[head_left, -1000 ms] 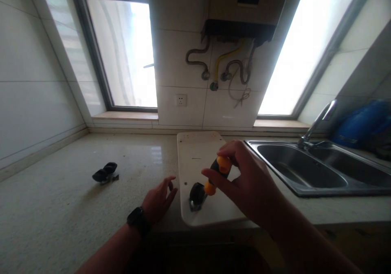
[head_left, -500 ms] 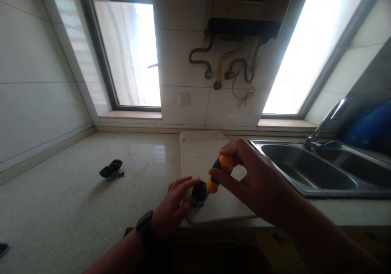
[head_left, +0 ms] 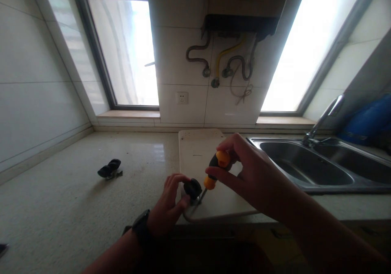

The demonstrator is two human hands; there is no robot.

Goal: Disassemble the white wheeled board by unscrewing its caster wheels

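Note:
My right hand [head_left: 241, 166] is closed around the yellow-and-black handle of a screwdriver [head_left: 211, 180]. Its metal shaft slants down to the left, with the tip at the lower side of a small black caster wheel [head_left: 192, 189]. Thumb and fingers of my left hand [head_left: 171, 198] grip that caster wheel from its left side. Both hands work over the near left corner of a white board [head_left: 198, 143] lying on the counter. Another pair of black caster wheels [head_left: 109, 169] with small metal parts lies to the left on the countertop.
A double steel sink [head_left: 305, 166] with a tap [head_left: 324, 119] is set into the counter [head_left: 70, 192] on the right. A blue bag-like object [head_left: 366, 119] lies behind it. A water heater [head_left: 244, 9] with hoses hangs on the wall between two windows.
The caster wheel has tilted in my left hand, so its round black face shows more. My left fingers have curled around it. More of the screwdriver's shaft is visible.

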